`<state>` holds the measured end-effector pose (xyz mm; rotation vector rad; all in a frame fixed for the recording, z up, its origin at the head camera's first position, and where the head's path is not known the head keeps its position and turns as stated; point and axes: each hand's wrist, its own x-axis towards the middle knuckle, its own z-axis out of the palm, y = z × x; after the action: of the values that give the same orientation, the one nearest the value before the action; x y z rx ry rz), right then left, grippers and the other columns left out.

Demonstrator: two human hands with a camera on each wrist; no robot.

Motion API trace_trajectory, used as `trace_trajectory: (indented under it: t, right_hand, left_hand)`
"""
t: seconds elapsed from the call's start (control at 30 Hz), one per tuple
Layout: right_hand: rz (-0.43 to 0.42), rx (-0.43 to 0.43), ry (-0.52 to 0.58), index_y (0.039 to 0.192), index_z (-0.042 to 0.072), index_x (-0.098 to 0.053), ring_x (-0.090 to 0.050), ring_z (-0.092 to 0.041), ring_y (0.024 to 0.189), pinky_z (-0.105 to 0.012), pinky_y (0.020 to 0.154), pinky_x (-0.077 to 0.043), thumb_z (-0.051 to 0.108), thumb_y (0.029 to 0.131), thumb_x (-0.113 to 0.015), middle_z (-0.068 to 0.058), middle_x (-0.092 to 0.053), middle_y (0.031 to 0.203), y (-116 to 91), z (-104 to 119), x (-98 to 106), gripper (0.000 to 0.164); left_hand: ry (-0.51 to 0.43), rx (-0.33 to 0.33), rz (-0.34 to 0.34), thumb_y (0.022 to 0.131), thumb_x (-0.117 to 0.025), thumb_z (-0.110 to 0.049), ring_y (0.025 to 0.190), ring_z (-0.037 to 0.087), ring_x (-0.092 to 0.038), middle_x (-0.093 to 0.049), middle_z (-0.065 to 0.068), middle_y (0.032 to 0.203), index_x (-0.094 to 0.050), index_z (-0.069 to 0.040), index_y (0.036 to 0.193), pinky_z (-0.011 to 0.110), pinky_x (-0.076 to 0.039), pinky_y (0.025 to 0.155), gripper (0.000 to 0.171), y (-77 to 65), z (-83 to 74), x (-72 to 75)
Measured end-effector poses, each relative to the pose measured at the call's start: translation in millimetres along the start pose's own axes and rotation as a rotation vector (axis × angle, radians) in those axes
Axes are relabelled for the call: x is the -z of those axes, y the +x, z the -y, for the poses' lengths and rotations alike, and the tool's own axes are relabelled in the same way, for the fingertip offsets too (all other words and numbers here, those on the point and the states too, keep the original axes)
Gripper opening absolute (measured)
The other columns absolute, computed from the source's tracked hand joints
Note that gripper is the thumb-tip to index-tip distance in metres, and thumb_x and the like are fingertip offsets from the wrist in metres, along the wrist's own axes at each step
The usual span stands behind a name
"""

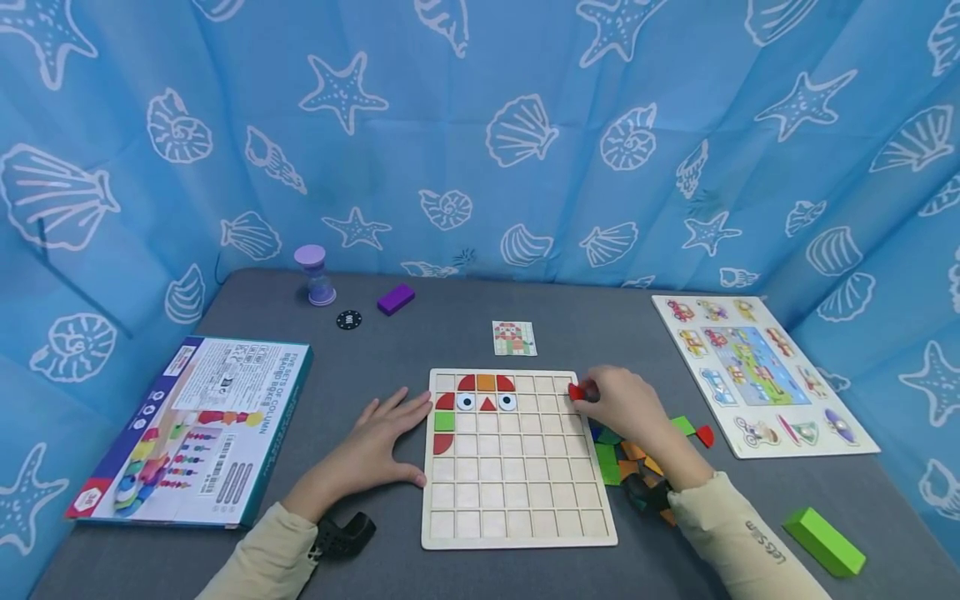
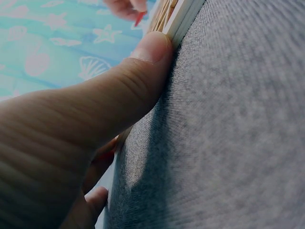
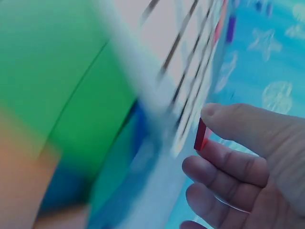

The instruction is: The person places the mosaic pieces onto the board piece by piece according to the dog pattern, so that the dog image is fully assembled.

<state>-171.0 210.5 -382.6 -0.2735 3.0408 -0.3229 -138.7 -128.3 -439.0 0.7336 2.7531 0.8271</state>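
Observation:
A pale wooden grid board (image 1: 517, 467) lies mid-table, with red quarter-round tiles, an orange tile (image 1: 486, 382), a green tile (image 1: 444, 422), a red triangle and two eye tiles (image 1: 466, 402) in its upper left cells. My left hand (image 1: 386, 446) spreads along the board's left edge; in the left wrist view its thumb (image 2: 150, 52) touches the edge. With thumb and fingers my right hand (image 1: 618, 400) pinches a small red tile (image 3: 200, 135) near the upper right corner. Its full shape is hidden by the fingers.
Loose coloured tiles (image 1: 609, 462) lie right of the board, partly under my right wrist. A picture card (image 1: 514, 338) sits behind the board. A boxed toy (image 1: 195, 433) is left, a picture puzzle (image 1: 765, 375) and green block (image 1: 825, 542) right. An hourglass (image 1: 316, 275) stands behind.

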Motion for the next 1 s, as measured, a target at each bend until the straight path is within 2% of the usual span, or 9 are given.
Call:
trace_trajectory:
  t: [0.17, 0.27, 0.6, 0.8, 1.0]
  right_hand:
    - [0.045, 0.070, 0.013, 0.082, 0.011, -0.065, -0.046, -0.012, 0.060, -0.024, 0.050, -0.038, 0.029, 0.070, -0.073, 0.002, -0.054, 0.069, 0.6, 42.3, -6.0, 0.023]
    - [0.070, 0.075, -0.011, 0.077, 0.013, -0.064, -0.044, -0.011, 0.057, -0.023, 0.047, -0.035, 0.030, 0.070, -0.073, 0.004, -0.051, 0.062, 0.0, 59.6, -13.8, 0.020]
    - [0.012, 0.242, -0.021, 0.065, 0.016, -0.057, -0.039, -0.009, 0.048, -0.023, 0.040, -0.030, 0.033, 0.071, -0.069, 0.008, -0.045, 0.054, -1.4, 102.2, -31.3, 0.022]
    - [0.002, 0.212, -0.091, 0.061, 0.016, -0.056, -0.039, -0.009, 0.047, -0.023, 0.038, -0.027, 0.036, 0.073, -0.068, 0.005, -0.044, 0.054, 3.9, 121.6, -37.0, 0.026]
    - [-0.007, 0.172, -0.111, 0.059, 0.015, -0.051, -0.037, -0.011, 0.045, -0.025, 0.037, -0.024, 0.041, 0.072, -0.069, 0.003, -0.042, 0.053, 5.7, 128.1, -39.7, 0.034]
  left_hand:
    - [0.001, 0.002, -0.001, 0.057, -0.073, -0.054, 0.136, 0.023, -0.009, -0.023, -0.010, 0.146, -0.028, -0.021, 0.140, 0.054, -0.003, 0.105, 0.100, 0.2, 0.9, -1.4]
    - [0.006, -0.005, -0.004, 0.057, -0.072, -0.056, 0.136, 0.022, -0.009, -0.022, -0.010, 0.146, -0.028, -0.022, 0.140, 0.054, -0.003, 0.105, 0.100, 0.6, 1.7, -2.3]
    - [0.010, -0.012, -0.017, 0.057, -0.074, -0.052, 0.136, 0.023, -0.010, -0.024, -0.008, 0.145, -0.029, -0.020, 0.140, 0.054, -0.004, 0.105, 0.099, -0.4, 1.6, -0.4]
    - [0.016, -0.011, -0.011, 0.058, -0.073, -0.054, 0.136, 0.023, -0.009, -0.023, -0.008, 0.146, -0.029, -0.021, 0.140, 0.055, -0.004, 0.105, 0.099, -0.5, 1.9, -0.4]
    - [0.006, -0.015, -0.007, 0.058, -0.073, -0.054, 0.136, 0.023, -0.009, -0.023, -0.008, 0.146, -0.030, -0.020, 0.140, 0.054, -0.003, 0.105, 0.099, -0.7, 1.4, 0.2]
